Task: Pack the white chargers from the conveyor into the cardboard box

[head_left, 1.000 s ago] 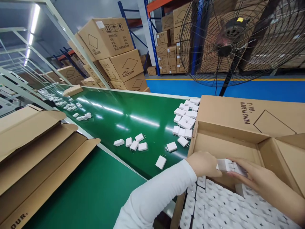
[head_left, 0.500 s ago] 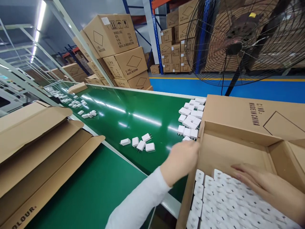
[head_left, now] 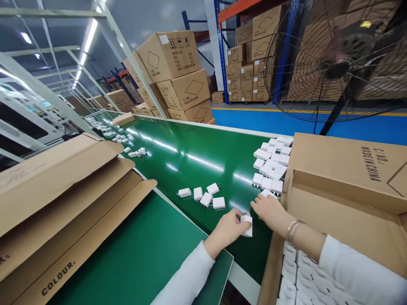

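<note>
My left hand pinches a white charger between thumb and fingers above the green belt. To its right my right hand, with a bracelet at the wrist, has its fingertips at another white charger at the near end of a cluster; whether it grips that one is hard to see. Several loose chargers lie on the belt left of my hands. Rows of white chargers fill the near part of an open carton, partly hidden by my right arm.
Folded cardboard lies at the left along the belt. More chargers are farther up the belt. Stacked cartons stand behind it, and a large fan is at the back right.
My right hand has moved left out of the carton to the charger cluster. My left hand has drawn back toward me and now shows a charger in its fingers. The view has shifted slightly.
</note>
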The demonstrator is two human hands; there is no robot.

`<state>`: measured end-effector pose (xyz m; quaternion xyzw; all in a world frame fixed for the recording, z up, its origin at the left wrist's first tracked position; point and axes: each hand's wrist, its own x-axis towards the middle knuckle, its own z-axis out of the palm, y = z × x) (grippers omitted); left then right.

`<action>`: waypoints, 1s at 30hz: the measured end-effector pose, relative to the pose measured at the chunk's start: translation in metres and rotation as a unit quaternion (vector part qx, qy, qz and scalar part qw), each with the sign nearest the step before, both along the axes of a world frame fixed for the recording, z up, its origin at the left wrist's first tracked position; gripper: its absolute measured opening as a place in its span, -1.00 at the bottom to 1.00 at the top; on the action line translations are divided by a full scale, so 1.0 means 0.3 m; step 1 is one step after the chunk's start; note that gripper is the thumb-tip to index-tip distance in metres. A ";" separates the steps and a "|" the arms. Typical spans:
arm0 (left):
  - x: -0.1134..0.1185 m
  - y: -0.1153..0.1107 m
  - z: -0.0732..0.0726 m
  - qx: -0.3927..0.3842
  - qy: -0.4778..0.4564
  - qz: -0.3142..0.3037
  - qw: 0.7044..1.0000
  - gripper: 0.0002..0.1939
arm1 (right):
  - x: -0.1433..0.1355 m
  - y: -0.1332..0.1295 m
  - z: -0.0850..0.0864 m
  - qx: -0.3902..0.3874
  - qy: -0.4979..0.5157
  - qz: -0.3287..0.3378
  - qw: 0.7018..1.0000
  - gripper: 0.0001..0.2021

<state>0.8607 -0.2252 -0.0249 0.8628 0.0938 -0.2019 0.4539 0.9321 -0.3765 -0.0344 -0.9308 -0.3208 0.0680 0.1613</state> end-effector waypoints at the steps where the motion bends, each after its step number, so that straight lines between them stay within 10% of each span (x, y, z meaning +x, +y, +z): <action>1: -0.003 0.019 0.015 -0.131 0.047 0.043 0.989 -0.66 | 0.006 -0.011 0.006 0.019 0.028 -0.014 0.999 -0.92; 6: -0.079 0.001 0.083 -0.539 0.156 0.160 0.812 -0.59 | -0.048 -0.118 0.068 0.173 0.256 -0.070 0.948 -0.69; 11: -0.157 -0.106 0.140 -0.653 0.174 0.180 0.715 -0.63 | -0.234 -0.205 0.131 0.506 0.579 -0.189 0.610 -0.70; 16: -0.180 -0.168 0.140 -0.655 0.180 0.162 0.715 -0.56 | -0.331 -0.222 0.185 0.561 0.620 -0.217 0.503 -0.67; 20: -0.137 -0.159 0.145 -0.610 0.092 0.079 0.783 -0.53 | -0.287 -0.312 0.175 0.543 0.563 -0.253 0.569 -0.57; 25: 0.020 -0.167 0.160 -0.260 -0.140 -0.166 0.941 -0.45 | -0.200 -0.449 0.067 0.354 0.205 -0.344 0.845 -0.36; 30: 0.134 -0.238 0.069 0.016 -0.310 -0.341 0.887 -0.60 | -0.221 -0.445 -0.047 0.157 0.100 -0.236 0.954 -0.40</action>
